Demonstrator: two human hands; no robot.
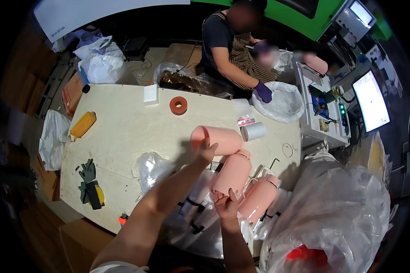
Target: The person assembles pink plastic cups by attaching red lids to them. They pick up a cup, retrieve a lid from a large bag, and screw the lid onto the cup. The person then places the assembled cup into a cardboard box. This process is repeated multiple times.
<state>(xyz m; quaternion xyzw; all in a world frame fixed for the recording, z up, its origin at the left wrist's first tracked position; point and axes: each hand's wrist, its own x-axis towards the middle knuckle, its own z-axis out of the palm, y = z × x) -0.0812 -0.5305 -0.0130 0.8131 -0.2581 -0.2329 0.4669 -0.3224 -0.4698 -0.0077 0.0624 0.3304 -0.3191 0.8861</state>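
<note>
My left hand (205,153) grips the open rim of a hollow pink cylinder (226,140), its thumb reaching into the opening. This cylinder lies tilted sideways above the table, its far end close to the neck of a second pink bottle-shaped shell (235,170). My right hand (226,205) is closed on the lower rim of that second shell. A third pink bottle-shaped shell (260,198) lies just to the right, on clear plastic bags (200,227) and dark straps. Whether the shells touch each other cannot be made out.
On the pale table (123,132) are an orange tape roll (178,105), a white roll (254,131), a yellow pouch (83,124) and dark gloves (87,170). A large plastic bag (328,200) bulges at right. Across, a co-worker's purple-gloved hand (263,92) touches a white bag-lined container (282,102).
</note>
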